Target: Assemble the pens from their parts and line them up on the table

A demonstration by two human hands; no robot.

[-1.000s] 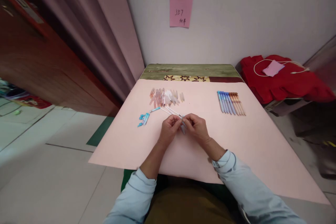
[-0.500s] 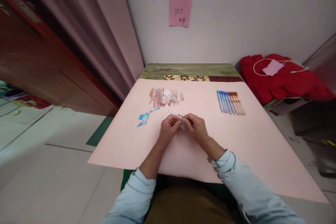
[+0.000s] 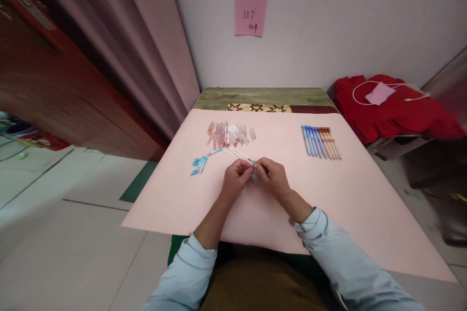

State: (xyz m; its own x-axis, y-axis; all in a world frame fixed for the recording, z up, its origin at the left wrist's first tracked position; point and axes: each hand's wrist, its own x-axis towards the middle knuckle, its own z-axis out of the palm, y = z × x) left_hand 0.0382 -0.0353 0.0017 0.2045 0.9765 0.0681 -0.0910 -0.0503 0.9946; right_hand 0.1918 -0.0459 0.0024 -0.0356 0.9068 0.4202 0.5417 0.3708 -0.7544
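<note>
Close together over the middle of the pink sheet, my left hand [image 3: 236,177] and my right hand [image 3: 273,175] are both closed in a pinch, fingertips almost touching. Between them is a pale, translucent pen barrel [image 3: 254,180], its lower end showing beneath my fingers; which hand bears more of it is hard to see. White pen refills [image 3: 238,153] reach from the fingertips toward a pile of pinkish and clear pen barrels [image 3: 221,135]. Left of my hands lie small blue pen parts [image 3: 199,164] and a blue-and-white pen piece [image 3: 215,152].
A neat row of blue and brown pens [image 3: 321,142] lies at the right of the pink sheet [image 3: 182,204]. Beyond it, red cloth [image 3: 401,121] carries a white cable and a pink note. A wall with a pink note [image 3: 250,13] stands behind the table; a curtain [image 3: 146,34] hangs left.
</note>
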